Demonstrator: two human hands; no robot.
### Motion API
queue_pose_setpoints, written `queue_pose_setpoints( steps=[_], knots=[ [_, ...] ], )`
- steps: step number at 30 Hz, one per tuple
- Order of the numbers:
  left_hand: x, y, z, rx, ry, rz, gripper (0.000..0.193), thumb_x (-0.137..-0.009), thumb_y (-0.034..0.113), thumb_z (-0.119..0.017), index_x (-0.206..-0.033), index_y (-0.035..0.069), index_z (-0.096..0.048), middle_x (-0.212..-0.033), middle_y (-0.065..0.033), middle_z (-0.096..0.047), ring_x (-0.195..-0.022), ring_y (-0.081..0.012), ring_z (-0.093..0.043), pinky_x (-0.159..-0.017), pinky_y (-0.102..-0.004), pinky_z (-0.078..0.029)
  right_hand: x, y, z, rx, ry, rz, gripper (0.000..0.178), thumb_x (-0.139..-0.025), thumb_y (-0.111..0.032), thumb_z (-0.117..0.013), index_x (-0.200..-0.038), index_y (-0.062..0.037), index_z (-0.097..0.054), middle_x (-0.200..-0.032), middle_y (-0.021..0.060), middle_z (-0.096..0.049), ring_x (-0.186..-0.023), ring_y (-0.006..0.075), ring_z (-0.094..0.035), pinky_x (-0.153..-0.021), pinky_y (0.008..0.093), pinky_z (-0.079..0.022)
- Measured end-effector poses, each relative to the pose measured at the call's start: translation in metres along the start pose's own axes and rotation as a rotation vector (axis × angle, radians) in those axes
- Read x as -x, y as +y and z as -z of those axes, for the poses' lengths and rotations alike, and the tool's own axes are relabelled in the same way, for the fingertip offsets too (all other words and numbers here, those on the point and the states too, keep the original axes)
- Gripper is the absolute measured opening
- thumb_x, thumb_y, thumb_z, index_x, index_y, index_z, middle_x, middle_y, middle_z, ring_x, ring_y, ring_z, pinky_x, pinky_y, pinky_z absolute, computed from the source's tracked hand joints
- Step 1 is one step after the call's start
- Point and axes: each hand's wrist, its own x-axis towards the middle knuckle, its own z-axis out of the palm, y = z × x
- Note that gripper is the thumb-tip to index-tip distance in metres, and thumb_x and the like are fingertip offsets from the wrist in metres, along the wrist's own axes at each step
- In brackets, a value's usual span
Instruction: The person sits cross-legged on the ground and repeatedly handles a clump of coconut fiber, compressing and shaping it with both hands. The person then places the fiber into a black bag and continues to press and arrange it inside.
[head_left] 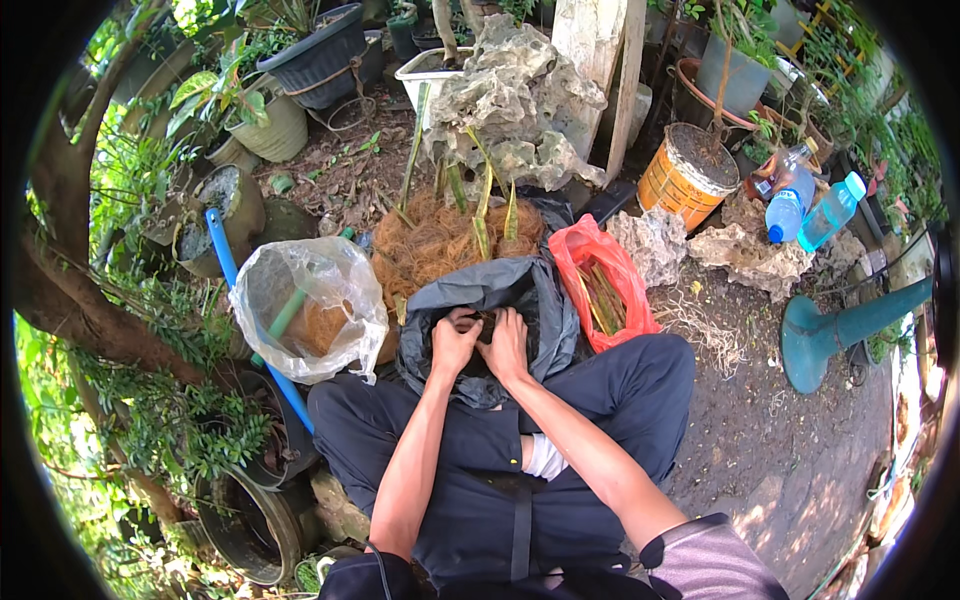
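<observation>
Both of my hands are inside the mouth of a black plastic bag (415, 345) that stands in front of my crossed legs. Dark loose material, like soil, shows within it. My left hand (455, 345) and my right hand (507, 345) are close together, fingers curled inward around something dark that I cannot make out. Right of the black bag, a red plastic bag (632, 290) holds long green-yellow leaf cuttings (604, 303). On the left stands a clear plastic bag (270, 280) with brown fibre and a green handle in it.
A heap of brown coconut fibre (425, 245) with upright leaf cuttings lies beyond the black bag, before a large rough rock (510, 100). A blue pole (222, 250) leans at left. Plastic bottles (833, 212), an orange bucket (683, 180) and a green stand (805, 340) are at right.
</observation>
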Motion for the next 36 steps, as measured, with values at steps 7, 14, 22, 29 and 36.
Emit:
queue_pose_setpoints(
  steps=[7,14,22,29,36],
  knots=[
    [-0.002,0.002,-0.014,-0.047,0.025,-0.053,0.026,-0.085,0.017,-0.078,-0.097,-0.006,-0.075,-0.086,-0.0159,-0.076,-0.08,-0.0201,-0.073,-0.075,-0.0317,-0.056,0.0,0.006,-0.006,0.008,0.017,0.007,0.065,-0.067,-0.012,-0.085,-0.121,0.0056,-0.053,-0.12,0.02,-0.054,-0.116,0.0375,-0.051,-0.1,0.0473,-0.042],
    [-0.009,-0.013,0.0,0.185,0.16,0.03,0.028,-0.089,0.012,-0.073,-0.102,-0.013,-0.07,-0.094,-0.0174,-0.075,-0.085,-0.0189,-0.072,-0.079,-0.0299,-0.055,0.0,-0.003,0.006,0.01,-0.009,-0.001,0.063,-0.07,-0.019,-0.086,-0.119,0.0045,-0.055,-0.115,0.0192,-0.054,-0.113,0.0374,-0.052,-0.099,0.0467,-0.043],
    [-0.006,0.004,0.013,0.166,0.156,-0.085,0.018,-0.094,0.008,-0.063,-0.099,-0.009,-0.067,-0.084,-0.0139,-0.073,-0.078,-0.0195,-0.071,-0.074,-0.0318,-0.054,0.0,0.001,0.003,-0.032,0.026,0.011,0.065,-0.068,-0.022,-0.086,-0.119,0.0051,-0.055,-0.116,0.0215,-0.053,-0.113,0.0397,-0.051,-0.098,0.0485,-0.043],
    [0.003,0.002,0.01,-0.319,-0.114,-0.237,0.022,-0.083,0.014,-0.074,-0.101,0.001,-0.073,-0.082,-0.0228,-0.07,-0.082,-0.038,-0.069,-0.075,-0.0442,-0.054,0.0,0.004,-0.002,0.034,0.025,0.023,0.062,-0.069,-0.015,-0.083,-0.12,0.0061,-0.055,-0.119,0.0199,-0.054,-0.115,0.0371,-0.051,-0.1,0.0464,-0.043],
    [0.004,0.009,0.01,-0.524,-0.071,-0.237,0.021,-0.079,0.013,-0.077,-0.098,0.005,-0.075,-0.086,-0.0209,-0.071,-0.087,-0.0389,-0.066,-0.082,-0.0465,-0.053,0.001,0.0,0.001,0.005,-0.015,-0.005,0.062,-0.069,-0.012,-0.081,-0.122,0.0063,-0.054,-0.122,0.0213,-0.052,-0.116,0.0376,-0.05,-0.102,0.0462,-0.043]
  ],
)
